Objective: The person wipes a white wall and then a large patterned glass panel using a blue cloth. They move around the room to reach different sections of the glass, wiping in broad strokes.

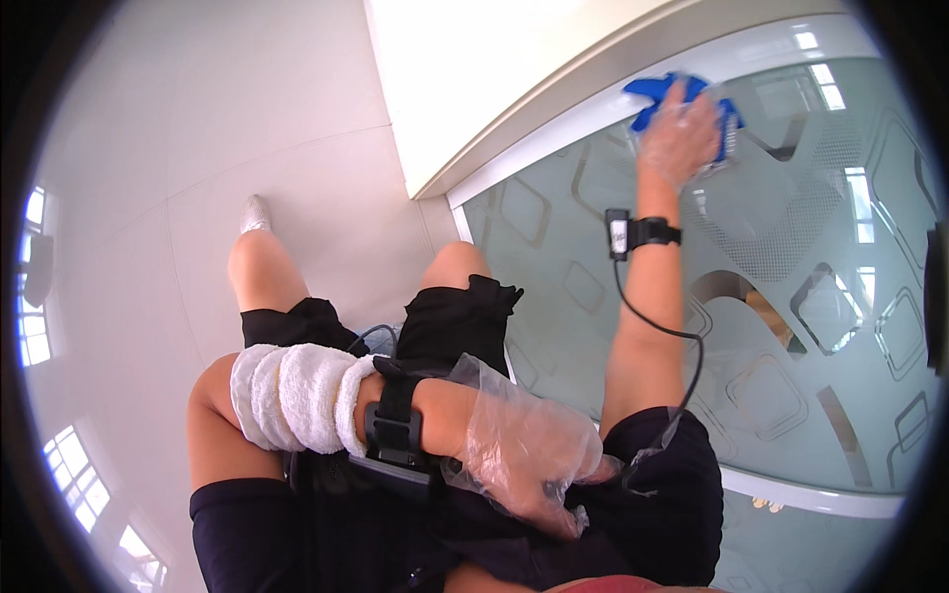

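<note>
My right hand, in a clear plastic glove, presses a blue cloth against the upper part of a patterned glass panel, beside its white frame. The hand is slightly blurred. My left hand, also in a loose clear plastic glove, lies across the front of my dark shirt, its fingers partly bent and holding nothing that shows. A white towel wrap and a black strap are around my left forearm.
A white cabinet or wall edge stands beside the panel. Pale tiled floor lies to the left. A black cable runs from the black wristband on my right arm down towards my sleeve.
</note>
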The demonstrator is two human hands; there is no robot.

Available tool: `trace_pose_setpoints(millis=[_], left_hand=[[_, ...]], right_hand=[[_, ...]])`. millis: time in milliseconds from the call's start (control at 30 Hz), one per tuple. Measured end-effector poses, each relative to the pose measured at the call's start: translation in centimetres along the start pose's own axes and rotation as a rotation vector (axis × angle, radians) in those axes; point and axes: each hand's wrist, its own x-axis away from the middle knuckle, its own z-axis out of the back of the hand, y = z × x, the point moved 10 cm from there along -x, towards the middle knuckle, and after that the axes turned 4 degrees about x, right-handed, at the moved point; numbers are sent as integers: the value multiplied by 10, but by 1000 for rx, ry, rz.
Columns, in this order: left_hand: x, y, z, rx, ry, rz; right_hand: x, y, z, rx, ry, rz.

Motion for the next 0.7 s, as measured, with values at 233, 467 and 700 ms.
trace_pose_setpoints(millis=[233,467,700], left_hand=[[6,-9,7,32,48,21],[-4,-18,-14,-7,-98,133],[-27,-31,-50,45,-277,65]], right_hand=[[254,-134,-104,-227,-712,618],[478,-75,-62,-500,-1175,385],[391,-22,3,-377,-714,537]])
